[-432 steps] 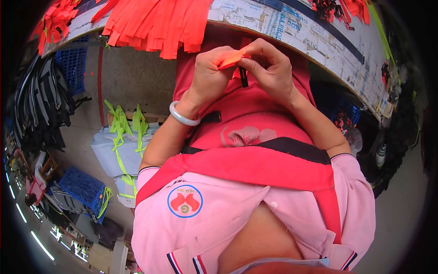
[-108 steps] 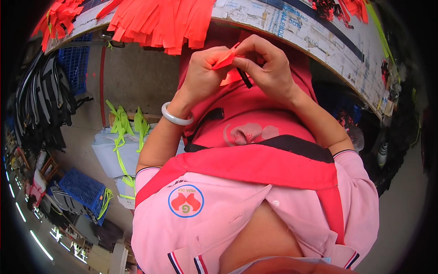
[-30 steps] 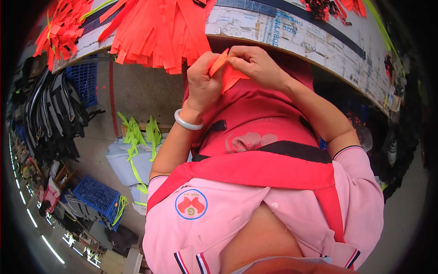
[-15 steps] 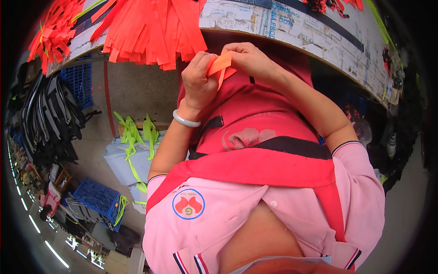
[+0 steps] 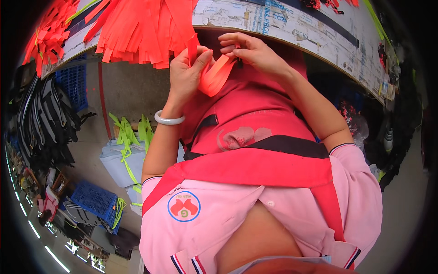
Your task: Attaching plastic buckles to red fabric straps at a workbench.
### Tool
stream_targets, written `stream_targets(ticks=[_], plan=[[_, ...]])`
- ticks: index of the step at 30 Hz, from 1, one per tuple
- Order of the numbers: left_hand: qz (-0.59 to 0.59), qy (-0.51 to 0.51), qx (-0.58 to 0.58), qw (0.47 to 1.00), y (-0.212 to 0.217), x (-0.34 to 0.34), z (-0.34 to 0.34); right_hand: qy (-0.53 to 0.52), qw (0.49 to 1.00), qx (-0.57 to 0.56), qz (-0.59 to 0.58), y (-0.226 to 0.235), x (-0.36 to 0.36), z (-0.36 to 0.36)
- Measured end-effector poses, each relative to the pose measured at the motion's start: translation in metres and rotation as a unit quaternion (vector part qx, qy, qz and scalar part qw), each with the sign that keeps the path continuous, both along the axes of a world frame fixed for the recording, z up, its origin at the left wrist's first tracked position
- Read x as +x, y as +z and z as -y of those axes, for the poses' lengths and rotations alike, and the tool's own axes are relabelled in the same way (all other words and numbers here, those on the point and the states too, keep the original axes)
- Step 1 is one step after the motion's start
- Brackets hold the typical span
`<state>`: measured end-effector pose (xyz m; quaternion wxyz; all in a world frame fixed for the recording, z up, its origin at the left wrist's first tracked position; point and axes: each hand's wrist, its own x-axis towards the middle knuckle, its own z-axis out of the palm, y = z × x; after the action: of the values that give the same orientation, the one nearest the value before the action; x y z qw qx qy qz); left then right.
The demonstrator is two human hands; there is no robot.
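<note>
A bright orange fabric strip (image 5: 216, 77) hangs in a loop between my two hands, in front of the red apron. My left hand (image 5: 188, 68) is closed round one part of it, thumb on top, and a short end sticks up above the fingers. At the other end of the loop, my right hand (image 5: 256, 52) pinches the strip near its thumb and fingertips. Something small and dark shows beside those fingers, too little to make out. Just beyond my left hand, a thick bunch of orange-red strips (image 5: 141, 36) hangs over the table edge.
The worn table (image 5: 232, 16) runs along the far side. Another orange-red bunch (image 5: 43, 45) hangs at far left. Black and grey straps (image 5: 41, 118), a blue crate (image 5: 93, 198) and a pale stack (image 5: 118, 160) with yellow-green strips are at lower left.
My hands have moved apart slightly, the left one shifting left. The strip, earlier folded short between them, now hangs in a longer, wider loop. My right fingers have opened out somewhat.
</note>
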<state>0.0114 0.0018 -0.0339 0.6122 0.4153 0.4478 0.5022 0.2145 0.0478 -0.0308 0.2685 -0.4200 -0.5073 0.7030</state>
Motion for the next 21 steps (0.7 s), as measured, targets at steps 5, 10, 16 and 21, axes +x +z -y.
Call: stream_targets(ticks=[5, 10, 16, 21], plan=[[0.028, -0.034, -0.046, 0.998, 0.011, 0.004, 0.008, -0.059, 0.992, 0.101, -0.037, 0.035, 0.001, 0.007], [-0.007, -0.01, -0.008, 1.0, 0.02, 0.011, 0.005, -0.064, 0.995, 0.054, -0.054, 0.056, 0.004, 0.008], [0.0, 0.006, -0.013, 1.0, 0.034, 0.016, 0.007, 0.0, 0.994, 0.095, -0.051, 0.067, -0.002, 0.013], [0.015, 0.019, -0.025, 0.999, 0.039, 0.02, 0.011, -0.023, 0.997, 0.07, -0.021, 0.065, -0.005, 0.018]])
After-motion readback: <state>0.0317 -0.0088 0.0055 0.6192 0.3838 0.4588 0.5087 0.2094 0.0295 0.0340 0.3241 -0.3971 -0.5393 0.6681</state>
